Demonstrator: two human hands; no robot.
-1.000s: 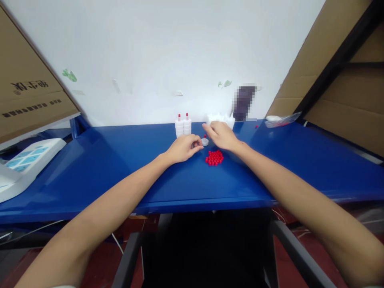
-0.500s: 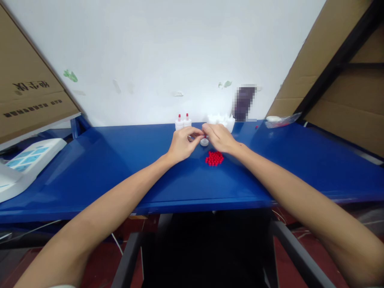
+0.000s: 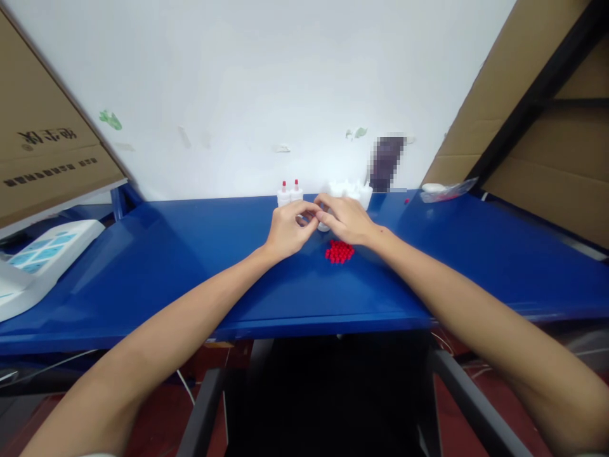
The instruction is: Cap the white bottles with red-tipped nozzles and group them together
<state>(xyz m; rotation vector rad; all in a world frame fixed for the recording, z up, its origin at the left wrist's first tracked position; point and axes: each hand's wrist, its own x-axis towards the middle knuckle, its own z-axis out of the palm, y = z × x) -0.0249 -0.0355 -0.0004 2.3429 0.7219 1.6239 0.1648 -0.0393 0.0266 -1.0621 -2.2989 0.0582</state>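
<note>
Meeting over the tabletop (image 3: 190, 254), the left hand (image 3: 292, 227) and the right hand (image 3: 349, 219) bend their fingers inward until the tips touch or nearly touch. The left thumb and forefinger are drawn close into a ring shape, and the right fingers curl over from the other side; whether either set grips anything cannot be told, since the contact is hidden. Between and just below them shows a sliver of a white, rounded, plastic-looking piece (image 3: 323, 227), mostly covered by the right hand. If it is narrow and the two hands press unevenly, it could tip or slide.

Nearer than the right hand lies a loose heap of small, bright red, plastic-looking caps (image 3: 339, 251); a dropped wrist or dragging palm could scatter them, and such small pieces would probably roll. Just beyond the left hand stand two white, ribbed plastic bottles with red tips (image 3: 297, 195), side by side, and a careless knuckle might topple them. Beyond the right hand, a crowded group of white plastic pieces (image 3: 349, 190) stands near the wall, where a forward push could jostle it.
</note>
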